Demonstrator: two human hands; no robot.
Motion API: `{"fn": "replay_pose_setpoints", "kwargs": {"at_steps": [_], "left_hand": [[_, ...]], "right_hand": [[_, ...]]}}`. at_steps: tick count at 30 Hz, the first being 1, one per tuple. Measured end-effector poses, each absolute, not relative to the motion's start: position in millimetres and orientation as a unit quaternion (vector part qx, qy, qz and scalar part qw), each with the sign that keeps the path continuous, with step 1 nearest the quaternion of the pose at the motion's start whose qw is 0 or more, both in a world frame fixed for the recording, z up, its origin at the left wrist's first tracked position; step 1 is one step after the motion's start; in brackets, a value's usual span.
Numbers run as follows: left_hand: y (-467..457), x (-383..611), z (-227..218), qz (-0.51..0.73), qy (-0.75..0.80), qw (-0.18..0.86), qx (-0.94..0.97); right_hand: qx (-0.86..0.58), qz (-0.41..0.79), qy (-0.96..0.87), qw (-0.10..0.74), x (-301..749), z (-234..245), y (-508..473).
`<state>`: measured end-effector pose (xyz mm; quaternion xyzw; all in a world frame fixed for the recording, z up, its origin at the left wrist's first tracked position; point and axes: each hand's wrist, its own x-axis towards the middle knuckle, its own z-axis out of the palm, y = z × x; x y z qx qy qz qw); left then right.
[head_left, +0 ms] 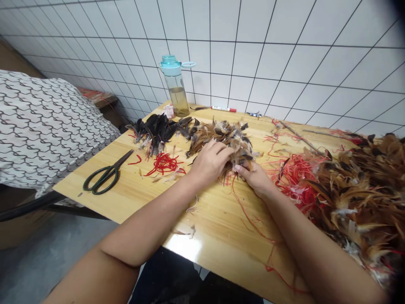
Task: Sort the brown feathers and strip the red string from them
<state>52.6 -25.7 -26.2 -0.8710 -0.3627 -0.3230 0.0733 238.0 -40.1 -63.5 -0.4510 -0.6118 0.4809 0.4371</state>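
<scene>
In the head view, both my hands are at a pile of brown feathers point(224, 131) in the middle of the table. My left hand point(211, 159) curls over the near side of the pile, fingertips closed on feathers and partly hidden among them. Just to its right, my right hand point(255, 176) pinches feathers at their quill ends between thumb and fingers. A red string point(242, 203) trails from between the hands toward the table's near edge. Left of them lie a bundle of black feathers point(158, 131) and a tangle of red string point(163, 164).
Black-handled scissors point(106, 176) lie on the wooden table point(218, 240) at left. A water bottle point(177, 95) and a red-capped marker point(223, 109) stand and lie along the tiled wall. A large heap of brown feathers point(363, 190) and loose red strings point(299, 174) cover the right side.
</scene>
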Motion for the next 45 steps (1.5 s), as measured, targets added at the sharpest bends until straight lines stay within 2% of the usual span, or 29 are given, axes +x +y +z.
{"fn": "replay_pose_setpoints", "kwargs": {"at_steps": [4,6,11,19,27,34,37,45], "left_hand": [[-25.9,48.8,-20.6,-0.399,-0.414,0.100,-0.812],[-27.9,49.8,-19.5,-0.413,-0.414,0.076,-0.808],[-30.8,57.3,-23.5,-0.360,-0.429,-0.095,-0.823],[-31.9,60.4,-28.4,-0.291,-0.450,-0.153,-0.830],[-32.5,70.3,-34.1,-0.344,-0.432,-0.276,-0.787],[-30.1,73.2,-43.4,-0.382,-0.416,-0.460,-0.686],[-30.9,75.8,-47.0,-0.400,-0.408,-0.507,-0.645],[-25.9,73.9,-47.9,-0.443,-0.394,-0.545,-0.593]], "right_hand": [[-0.458,0.511,-0.553,0.472,237.2,-61.7,-41.0],[-0.466,0.518,-0.525,0.489,236.5,-61.8,-40.9],[-0.473,0.511,-0.489,0.526,234.3,-62.1,-39.5],[-0.486,0.497,-0.451,0.559,236.7,-66.5,-35.7],[-0.479,0.375,-0.607,0.512,233.6,-81.1,-36.8],[-0.443,0.291,-0.719,0.449,235.6,-83.9,-36.4],[-0.448,0.261,-0.740,0.428,233.8,-82.9,-37.5],[-0.447,0.305,-0.735,0.409,232.8,-80.3,-37.0]]}}
